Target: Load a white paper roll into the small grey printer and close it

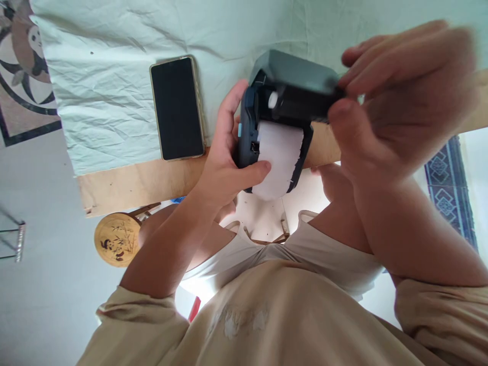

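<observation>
Boxy plastic printer [284, 101], smooth paper roll [278, 157]

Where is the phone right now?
In the head view, the phone lies screen-up on the pale green cloth, near the table's wooden edge, just left of the left hand holding the small printer.

1. Label printer [284, 86]: dark blue-grey body, lighter grey lid, small light-blue button on its side.
2. Paper roll [278, 157]: plain white.
3. Smartphone [176, 108]: black screen, gold-toned rim.
4. Tablecloth [114, 76]: pale mint green, plain, creased.
5. Table board [133, 185]: light tan wood.
6. Stool [116, 239]: yellow-brown round seat, dark panda-and-bamboo drawing.
7. Shirt [285, 315]: beige, faded whitish print on chest.
8. Rug [452, 188]: dark blue, pale diamond pattern.
9. Floor inlay [23, 61]: brown, black and cream curves, panda motif.
</observation>
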Tool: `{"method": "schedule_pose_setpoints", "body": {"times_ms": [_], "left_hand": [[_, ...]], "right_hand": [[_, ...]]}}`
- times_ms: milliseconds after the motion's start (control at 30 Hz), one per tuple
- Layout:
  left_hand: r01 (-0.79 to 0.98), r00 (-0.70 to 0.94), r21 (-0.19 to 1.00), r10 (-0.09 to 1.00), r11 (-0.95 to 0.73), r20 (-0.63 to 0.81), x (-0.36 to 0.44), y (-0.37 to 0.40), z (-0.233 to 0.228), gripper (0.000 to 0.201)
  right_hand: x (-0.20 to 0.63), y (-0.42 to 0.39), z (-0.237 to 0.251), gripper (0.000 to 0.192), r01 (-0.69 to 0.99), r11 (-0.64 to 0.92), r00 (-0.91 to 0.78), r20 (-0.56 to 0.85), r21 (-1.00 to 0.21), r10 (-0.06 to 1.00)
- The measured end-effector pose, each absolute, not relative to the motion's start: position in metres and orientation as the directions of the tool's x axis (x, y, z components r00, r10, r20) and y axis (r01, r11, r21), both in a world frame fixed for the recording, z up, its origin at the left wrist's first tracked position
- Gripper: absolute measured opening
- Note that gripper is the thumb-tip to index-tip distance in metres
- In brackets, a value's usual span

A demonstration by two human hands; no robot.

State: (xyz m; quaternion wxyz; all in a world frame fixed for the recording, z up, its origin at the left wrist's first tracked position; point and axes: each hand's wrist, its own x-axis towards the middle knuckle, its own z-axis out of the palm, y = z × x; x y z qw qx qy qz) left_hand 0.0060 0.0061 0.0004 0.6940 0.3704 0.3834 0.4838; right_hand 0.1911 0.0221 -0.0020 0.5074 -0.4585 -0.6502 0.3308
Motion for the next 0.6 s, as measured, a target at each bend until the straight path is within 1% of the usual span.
{"method": "schedule_pose_setpoints", "body": {"times_ms": [67,100,133,167,267,333,433,467,500,567,600], "left_hand": [[-0.395,0.244,0.884,0.957,0.249,-0.160,0.006,0.006,-0.001,0.077],[-0.393,0.248,0.884,0.955,0.252,-0.163,0.006,0.007,-0.002,0.077],[-0.393,0.251,0.883,0.954,0.256,-0.165,0.005,0.007,-0.003,0.078],[-0.395,0.250,0.882,0.954,0.256,-0.165,0.005,0.007,-0.003,0.080],[-0.409,0.246,0.875,0.955,0.258,-0.167,0.005,0.008,-0.002,0.084],[-0.421,0.268,0.866,0.949,0.270,-0.166,0.005,0.008,-0.002,0.083],[-0.461,0.308,0.850,0.944,0.254,-0.116,0.007,0.006,-0.001,0.065],[-0.486,0.274,0.847,0.958,0.214,-0.085,0.009,0.005,-0.001,0.056],[-0.492,0.240,0.850,0.968,0.190,-0.078,0.011,0.004,0.000,0.049],[-0.473,0.170,0.865,0.981,0.166,-0.095,0.014,0.003,0.001,0.038],[-0.455,0.154,0.872,0.981,0.179,-0.121,0.016,0.003,0.001,0.035]], "right_hand": [[0.186,0.016,-0.003,0.015,0.338,0.524,-0.079,0.532,-0.781,0.843],[0.184,0.014,-0.005,0.013,0.372,0.571,-0.104,0.579,-0.731,0.809],[0.183,0.013,-0.006,0.012,0.397,0.590,-0.133,0.592,-0.703,0.795],[0.182,0.012,-0.008,0.011,0.411,0.591,-0.155,0.585,-0.694,0.796],[0.182,0.011,-0.010,0.010,0.412,0.563,-0.198,0.533,-0.716,0.823],[0.182,0.011,-0.010,0.011,0.394,0.569,-0.227,0.523,-0.722,0.821],[0.180,0.009,-0.009,0.009,0.345,0.524,-0.213,0.479,-0.779,0.852],[0.179,0.008,-0.009,0.013,0.310,0.492,-0.198,0.451,-0.813,0.870],[0.178,0.008,-0.009,0.020,0.261,0.452,-0.191,0.413,-0.853,0.890],[0.176,0.008,-0.010,0.045,0.128,0.345,-0.211,0.314,-0.930,0.926],[0.176,0.008,-0.011,0.057,0.057,0.281,-0.250,0.259,-0.958,0.933]]}}
